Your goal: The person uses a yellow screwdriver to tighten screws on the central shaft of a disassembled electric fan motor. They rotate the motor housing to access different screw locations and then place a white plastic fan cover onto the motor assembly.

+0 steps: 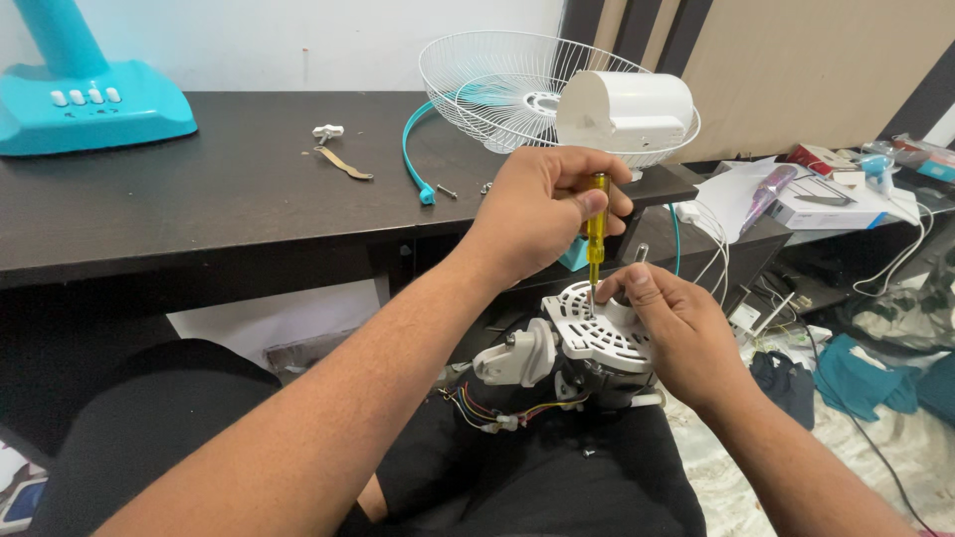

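Gripping a yellow-handled screwdriver point(596, 231) upright in the left hand point(537, 214), tip bearing down into the white slotted plastic fan motor housing point(587, 333); steadying that housing on the lap with the right hand point(676, 333), fingers closed around its rim, below the dark desk point(229, 189).

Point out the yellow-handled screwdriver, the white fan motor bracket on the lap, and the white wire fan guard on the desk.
yellow-handled screwdriver point(596, 234), head view, on the clear yellow handle below the left hand's fingers.
white fan motor bracket point(597, 333), head view, on its slotted round face.
white wire fan guard point(477, 85), head view, on its wire ribs left of the hub.
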